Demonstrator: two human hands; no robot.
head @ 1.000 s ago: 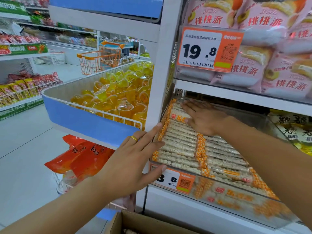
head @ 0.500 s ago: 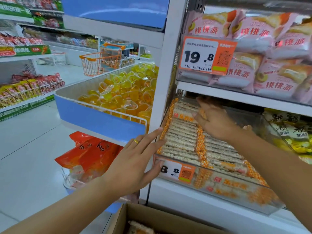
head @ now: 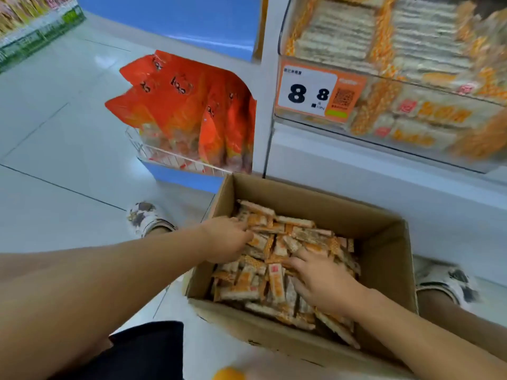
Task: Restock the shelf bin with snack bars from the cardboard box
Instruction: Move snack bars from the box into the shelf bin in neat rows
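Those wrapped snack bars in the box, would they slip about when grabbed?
Probably: the snack bars have glossy wrappers and lie loose and criss-crossed in the cardboard box, so they likely slide. They look flat and light, unlikely to roll.

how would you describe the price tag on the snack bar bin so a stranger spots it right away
Start at the clear shelf bin of snack bars above the open cardboard box. The price tag sits on the bin's front wall at its left corner. It alone is an orange card with a white panel reading 8.8.

Bright, even store light; motion blur smears the shelf bin (head: 411,86), wide-angle edges bend
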